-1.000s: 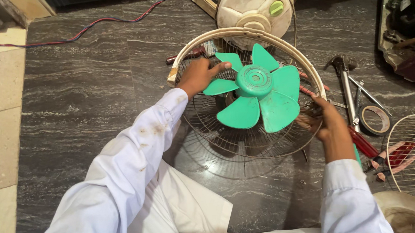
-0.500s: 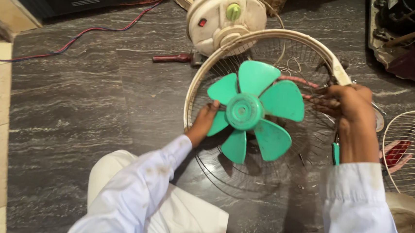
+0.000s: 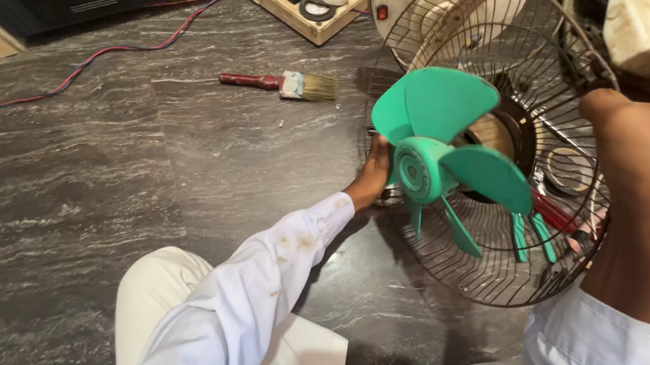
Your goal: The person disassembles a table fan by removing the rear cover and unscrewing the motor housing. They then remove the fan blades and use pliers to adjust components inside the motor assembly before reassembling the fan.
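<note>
Tilted up since half a second ago, the fan guard (image 3: pixel 481 239) now stands nearly on edge instead of lying flat on the dark stone floor (image 3: pixel 111 190), and a paintbrush (image 3: pixel 282 85) has come into sight near the floor's far edge.

At the guard's left rim, the left hand (image 3: pixel 371 180) is closed on the wire just behind the green blade (image 3: pixel 438 148). Close to the camera, the right hand (image 3: pixel 633 143) is clamped on the guard's upper right edge. So the hands are well apart, one on each side of the guard.

To hold it well, I judge both grips should stay on the rim wires, fingers clear of the blade and the motor behind the hub. A pale power strip (image 3: pixel 299 1) sits beyond.
</note>
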